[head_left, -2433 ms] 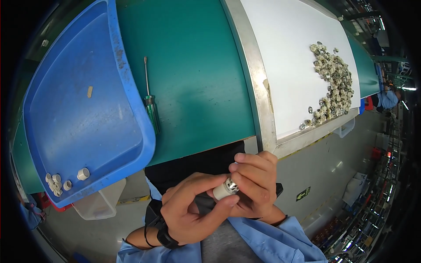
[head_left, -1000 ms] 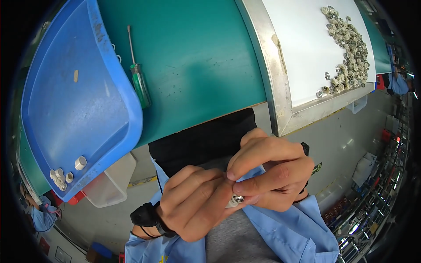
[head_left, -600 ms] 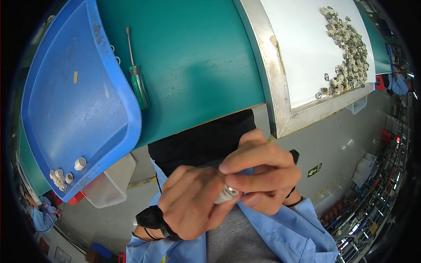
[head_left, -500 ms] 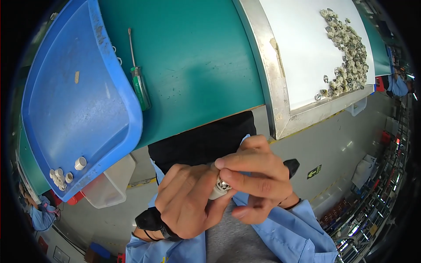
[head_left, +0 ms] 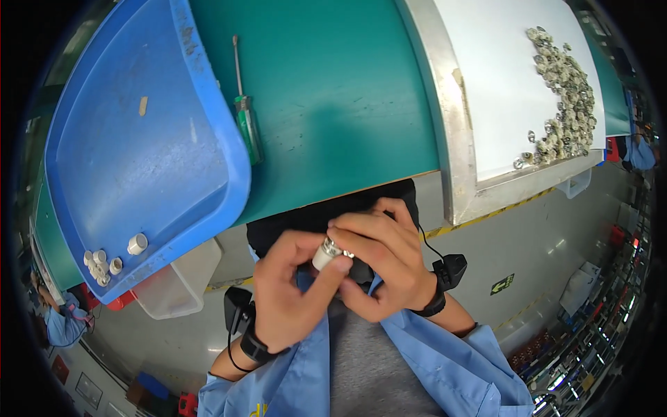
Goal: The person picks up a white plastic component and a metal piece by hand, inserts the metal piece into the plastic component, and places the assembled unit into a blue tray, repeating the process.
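Over my lap, in front of the bench edge, both hands meet around a small white cylindrical piece with a shiny metal part (head_left: 331,245) at its upper end. My left hand (head_left: 286,297) is closed, pinching the white cylindrical piece (head_left: 322,260) between thumb and fingers. My right hand (head_left: 387,258) comes from the other side, its fingers bent over the metal end. Another small shiny bit (head_left: 348,255) shows beside that hand's fingers; whether it belongs to the same piece cannot be told. The right fingertips partly cover the metal.
A blue tray (head_left: 240,184) at the left holds several white cylindrical pieces (head_left: 99,264). Beside it on the green bench (head_left: 347,90) lies a green-handled screwdriver (head_left: 248,128). At right, a metal-framed white board (head_left: 497,104) bears a heap of small metal-and-pale parts (head_left: 566,104).
Both hands have moved slightly up and turned, so the white piece shows more openly. My right thumb has drawn back from the metal end. The view has shifted, moving the bench rightward.
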`<state>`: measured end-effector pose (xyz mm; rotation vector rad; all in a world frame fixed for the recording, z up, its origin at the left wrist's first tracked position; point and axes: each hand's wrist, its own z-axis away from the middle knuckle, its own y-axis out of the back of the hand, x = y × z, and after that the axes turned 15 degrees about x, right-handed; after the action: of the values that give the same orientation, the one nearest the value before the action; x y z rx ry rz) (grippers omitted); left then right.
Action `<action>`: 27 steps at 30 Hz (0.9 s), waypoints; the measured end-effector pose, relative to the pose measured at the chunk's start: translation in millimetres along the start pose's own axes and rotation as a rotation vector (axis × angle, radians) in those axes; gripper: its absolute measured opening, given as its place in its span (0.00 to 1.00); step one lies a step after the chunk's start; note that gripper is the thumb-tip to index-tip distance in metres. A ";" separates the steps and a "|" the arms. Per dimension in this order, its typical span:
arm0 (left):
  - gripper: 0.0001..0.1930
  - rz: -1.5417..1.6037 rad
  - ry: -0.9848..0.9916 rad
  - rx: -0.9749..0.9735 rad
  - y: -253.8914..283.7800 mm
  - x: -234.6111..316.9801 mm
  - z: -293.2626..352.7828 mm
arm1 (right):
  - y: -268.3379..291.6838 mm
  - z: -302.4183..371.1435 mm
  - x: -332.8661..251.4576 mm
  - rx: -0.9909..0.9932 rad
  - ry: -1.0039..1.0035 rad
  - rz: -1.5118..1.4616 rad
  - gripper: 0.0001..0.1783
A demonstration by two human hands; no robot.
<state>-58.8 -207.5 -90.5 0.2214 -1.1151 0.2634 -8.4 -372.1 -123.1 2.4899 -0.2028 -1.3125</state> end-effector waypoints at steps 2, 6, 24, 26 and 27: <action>0.10 0.042 0.051 -0.006 1.6 -0.5 -3.2 | -13.8 6.2 2.7 0.032 -0.006 0.019 0.24; 0.06 0.245 0.171 -0.030 -1.7 -0.5 -13.1 | -26.8 7.0 10.2 0.110 0.011 0.058 0.24; 0.13 0.274 0.159 -0.152 -0.4 -8.2 -26.0 | -40.6 14.1 22.6 0.122 -0.259 -0.136 0.17; 0.13 0.225 0.127 -0.150 -0.2 -10.6 -26.9 | -39.9 19.4 22.9 0.103 -0.280 -0.145 0.19; 0.13 0.175 0.093 -0.149 -0.3 -11.5 -27.3 | -39.7 23.1 22.8 0.086 -0.300 -0.154 0.21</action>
<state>-40.2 -200.6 -112.4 -0.0208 -1.0579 0.3417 -15.4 -345.9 -166.6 2.4065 -0.1396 -1.7750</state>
